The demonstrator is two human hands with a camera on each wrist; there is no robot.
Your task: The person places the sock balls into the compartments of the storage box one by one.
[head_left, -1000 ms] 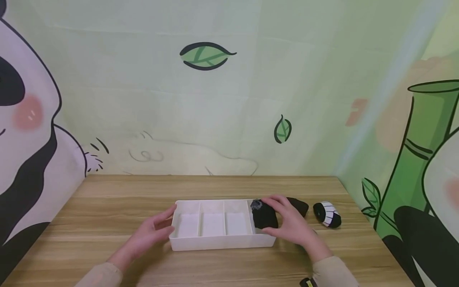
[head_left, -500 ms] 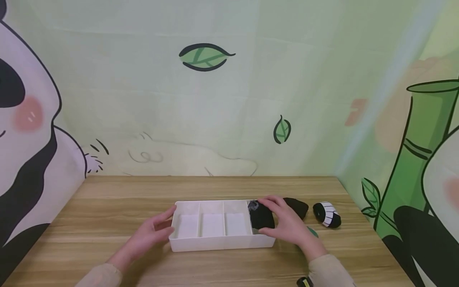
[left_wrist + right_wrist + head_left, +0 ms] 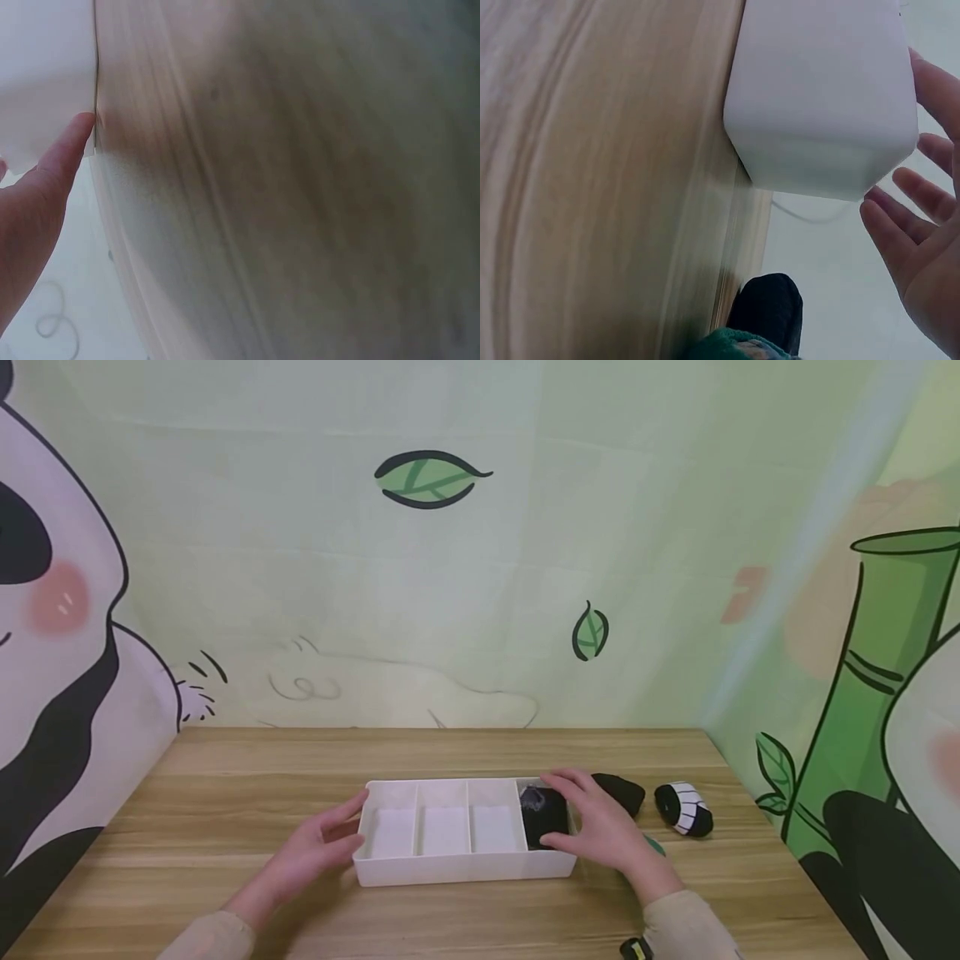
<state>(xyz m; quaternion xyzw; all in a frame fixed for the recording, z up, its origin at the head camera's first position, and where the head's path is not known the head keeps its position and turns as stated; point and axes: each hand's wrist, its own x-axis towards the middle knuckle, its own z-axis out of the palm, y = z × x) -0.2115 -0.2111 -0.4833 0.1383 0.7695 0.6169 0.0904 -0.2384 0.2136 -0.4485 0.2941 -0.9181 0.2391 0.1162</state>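
Observation:
A white box with several compartments [image 3: 468,867] sits on the table, its long side facing me. In its rightmost compartment lies a folded black sock [image 3: 545,818] with a greyish patch. My left hand [image 3: 311,852] touches the box's left end with extended fingers; in the left wrist view one finger [image 3: 69,146] lies against the white wall. My right hand [image 3: 600,822] spans the right end, thumb toward the near wall and fingers toward the far rim, partly covering the sock's compartment. In the right wrist view its spread fingers [image 3: 922,195] are at the box's upper edge.
Right of the box are a black rolled bundle [image 3: 621,793], a black-and-white striped bundle [image 3: 684,810] and a green cloth item [image 3: 655,844], mostly hidden behind my right hand. A panda-print backdrop [image 3: 480,568] stands along the table's back edge.
The black sock has moved slightly left and sunk down into the rightmost compartment. My right hand has shifted slightly left, uncovering some of the green item. My left hand stays at the box's end.

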